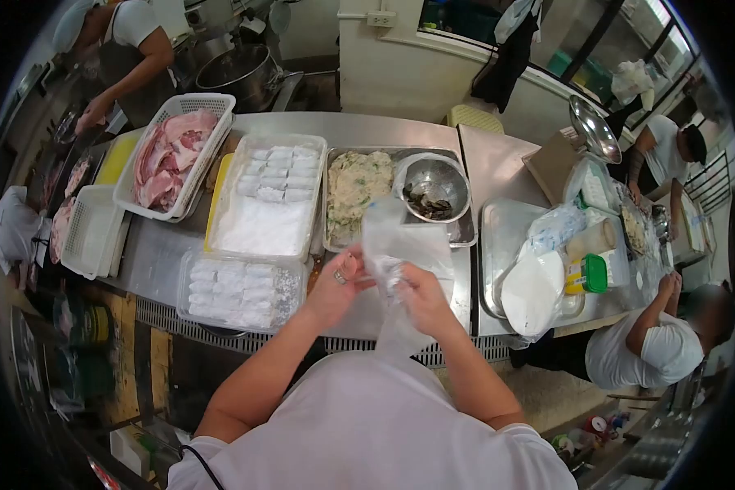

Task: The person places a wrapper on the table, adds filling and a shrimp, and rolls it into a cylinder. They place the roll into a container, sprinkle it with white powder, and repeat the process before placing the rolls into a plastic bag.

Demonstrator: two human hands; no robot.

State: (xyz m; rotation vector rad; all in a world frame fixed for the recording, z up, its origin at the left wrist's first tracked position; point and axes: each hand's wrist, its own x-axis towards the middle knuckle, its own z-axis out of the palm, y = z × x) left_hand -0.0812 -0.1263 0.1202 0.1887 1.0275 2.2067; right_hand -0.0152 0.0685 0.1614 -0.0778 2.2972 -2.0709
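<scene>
A basket of raw meat [171, 155] sits beside trays of floured pieces [269, 196], a batter tray [353, 192], a steel bowl [434, 188] and a green-lidded jar [588, 274].

- Thin clear plastic bag [400, 245]: glossy, crinkled, translucent.
- Long steel worktable [498, 167]: brushed metal, dull sheen.
- Round steel mixing bowl [434, 186]: polished, reflective.
- White plastic lattice basket [189, 104]: matt, perforated.
- Clear plastic tray [189, 263] of floured pieces: smooth walls, powdery matt contents.
- White cloth shirt [376, 433]: soft, matt.
</scene>
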